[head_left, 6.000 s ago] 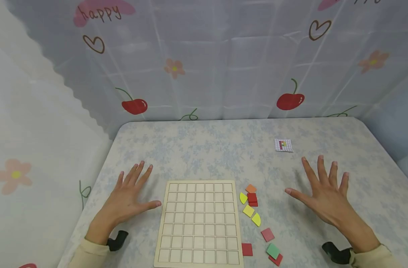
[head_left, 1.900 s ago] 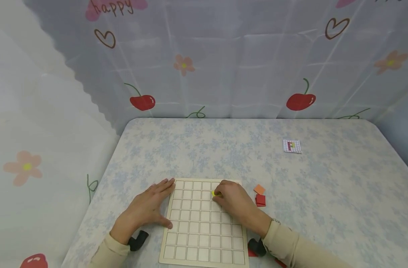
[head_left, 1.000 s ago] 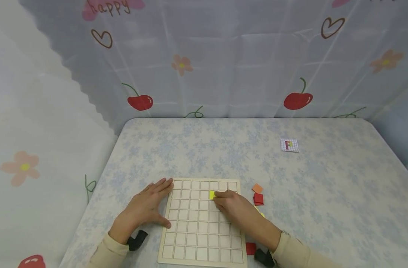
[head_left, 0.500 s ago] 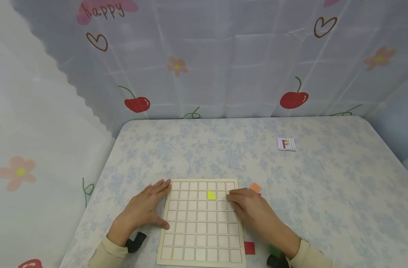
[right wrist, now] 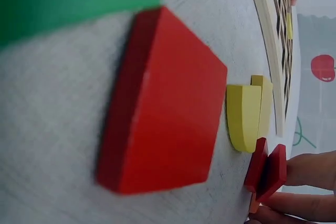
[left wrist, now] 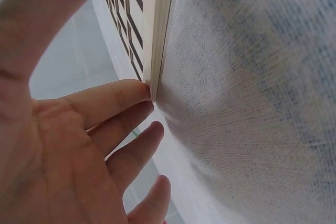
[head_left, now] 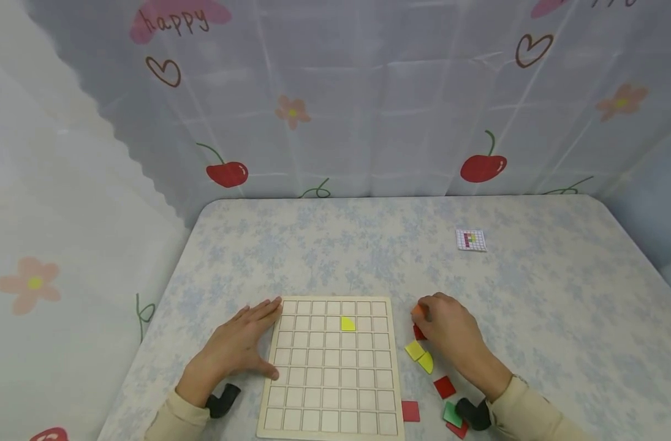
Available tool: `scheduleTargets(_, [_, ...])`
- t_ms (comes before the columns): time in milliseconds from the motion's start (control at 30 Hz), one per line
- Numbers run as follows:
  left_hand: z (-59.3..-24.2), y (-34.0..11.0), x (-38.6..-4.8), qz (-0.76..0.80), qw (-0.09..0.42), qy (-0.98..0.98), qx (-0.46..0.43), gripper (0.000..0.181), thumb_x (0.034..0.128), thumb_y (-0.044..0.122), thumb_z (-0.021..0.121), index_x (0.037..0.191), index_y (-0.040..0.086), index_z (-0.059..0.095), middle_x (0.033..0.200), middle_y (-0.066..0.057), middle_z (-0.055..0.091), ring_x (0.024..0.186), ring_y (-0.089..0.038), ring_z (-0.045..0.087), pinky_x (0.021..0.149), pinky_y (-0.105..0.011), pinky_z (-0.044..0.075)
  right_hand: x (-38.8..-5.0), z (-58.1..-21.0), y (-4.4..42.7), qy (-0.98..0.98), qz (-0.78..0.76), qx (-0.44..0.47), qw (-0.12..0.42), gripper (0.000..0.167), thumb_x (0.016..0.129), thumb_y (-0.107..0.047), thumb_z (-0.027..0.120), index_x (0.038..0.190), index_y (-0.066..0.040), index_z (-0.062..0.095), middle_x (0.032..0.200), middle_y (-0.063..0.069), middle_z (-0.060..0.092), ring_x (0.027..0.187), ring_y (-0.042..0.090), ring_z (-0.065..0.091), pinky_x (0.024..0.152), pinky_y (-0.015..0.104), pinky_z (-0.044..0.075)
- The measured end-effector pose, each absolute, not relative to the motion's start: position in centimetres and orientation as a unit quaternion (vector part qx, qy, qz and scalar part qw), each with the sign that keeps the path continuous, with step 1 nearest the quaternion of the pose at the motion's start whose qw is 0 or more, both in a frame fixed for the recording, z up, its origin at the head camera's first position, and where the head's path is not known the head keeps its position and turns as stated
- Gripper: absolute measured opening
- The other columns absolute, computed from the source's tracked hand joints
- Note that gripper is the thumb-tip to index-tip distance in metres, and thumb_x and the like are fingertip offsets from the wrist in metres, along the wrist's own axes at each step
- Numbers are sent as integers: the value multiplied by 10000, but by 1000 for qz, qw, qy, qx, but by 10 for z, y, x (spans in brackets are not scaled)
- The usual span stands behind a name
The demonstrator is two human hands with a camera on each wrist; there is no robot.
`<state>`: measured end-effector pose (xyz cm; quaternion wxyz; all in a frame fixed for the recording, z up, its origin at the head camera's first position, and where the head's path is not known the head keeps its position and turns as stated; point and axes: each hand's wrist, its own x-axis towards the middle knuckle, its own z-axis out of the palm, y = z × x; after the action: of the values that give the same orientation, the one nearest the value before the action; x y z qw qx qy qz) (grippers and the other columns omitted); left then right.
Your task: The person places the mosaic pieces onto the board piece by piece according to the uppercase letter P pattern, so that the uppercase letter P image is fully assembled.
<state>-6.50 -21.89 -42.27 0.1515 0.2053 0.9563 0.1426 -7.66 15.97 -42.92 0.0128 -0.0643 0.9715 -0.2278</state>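
A yellow quarter-circle tile [head_left: 348, 323] lies in a second-row cell of the wooden grid board [head_left: 394, 367]. My left hand [head_left: 233, 349] has its fingers extended along the board's left side; two fingertips touch the edge in the left wrist view. Right of the board, my right hand [head_left: 456, 327] reaches with bent fingers over a small pile. In the right wrist view its fingers meet a tilted red square tile [right wrist: 276, 174], apparently pinching it, above another red tile [right wrist: 257, 163]. An orange tile [head_left: 418, 310] shows beside the thumb, partly covered.
Near the right hand lie a yellow square [head_left: 415, 350], a yellow quarter-circle [head_left: 426, 362], a red square [head_left: 444, 387] and a green square [head_left: 452, 414] over another red one. A red tile [head_left: 410, 411] touches the board. A pattern card [head_left: 470, 240] lies farther back.
From resting spread apart, the left hand came to the board's edge. The right hand set a yellow quarter-circle in a cell, let go, and moved right to the red and orange tiles.
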Motion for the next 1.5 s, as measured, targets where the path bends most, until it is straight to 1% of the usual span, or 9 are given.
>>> scheduleTargets(67, [-423,-219,-65,146,151,956,205,1206,560,508,920,1519,34,362,1606,-76,264,1461,-277,265,1165,-521,212,-77,-429,158,973,-222,-68,8,168,857,-106,741,986,2,737,847,76,630,634,153,522,524,299,456])
scheduleTargets(167, [-423,-219,-64,158,164,955,189,1199,568,483,925,1530,62,349,1615,-50,242,1461,-272,265,1086,-528,355,-79,-428,157,973,-218,-72,13,68,874,-95,724,845,-34,722,757,45,566,596,149,483,502,292,420])
scheduleTargets(267, [-424,-218,-64,180,180,952,169,1193,578,448,931,1542,85,329,1626,-29,209,1463,-275,256,975,-531,458,-81,-427,155,973,-213,-81,26,249,888,-75,700,650,-92,629,662,34,479,544,152,429,483,278,367])
scheduleTargets(367, [-423,-217,-64,193,189,949,161,1194,584,427,933,1547,85,316,1631,-33,190,1463,-288,255,930,-529,484,-84,-425,154,974,-207,-90,37,364,882,-50,687,562,-130,532,617,34,432,527,156,405,474,269,344])
scheduleTargets(567, [-419,-217,-64,191,197,948,163,1190,580,422,936,1542,74,328,1628,-46,200,1434,-320,309,825,-509,521,-87,-425,150,968,-227,-90,52,42,875,-74,720,868,-35,732,783,48,566,638,166,487,574,306,466])
scheduleTargets(700, [-418,-217,-64,184,199,949,163,1188,582,435,933,1541,76,331,1628,-39,203,1429,-320,320,810,-496,526,-87,-428,141,962,-243,-117,31,149,889,-108,722,993,-4,748,881,55,628,738,177,579,673,346,532])
scheduleTargets(833, [-417,-217,-64,177,198,950,162,1192,582,451,930,1543,82,329,1628,-31,202,1431,-313,319,838,-501,523,-90,-430,126,955,-242,-171,-1,111,890,-106,718,961,-32,760,891,33,650,785,167,612,671,309,535])
scheduleTargets(1133, [-416,-215,-63,178,194,950,168,1180,582,451,930,1533,66,347,1627,-34,207,1432,-301,322,791,-457,529,-95,-425,82,908,-292,-298,19,85,902,-42,679,890,-87,750,866,-10,635,754,107,550,644,249,477])
scheduleTargets(1500, [-418,-214,-64,166,190,954,161,1186,563,439,942,1531,81,358,1624,-13,218,1433,-280,325,805,-450,526,-95,-430,49,905,-265,-332,27,62,880,-72,717,857,-120,750,806,-47,595,715,106,517,612,235,459])
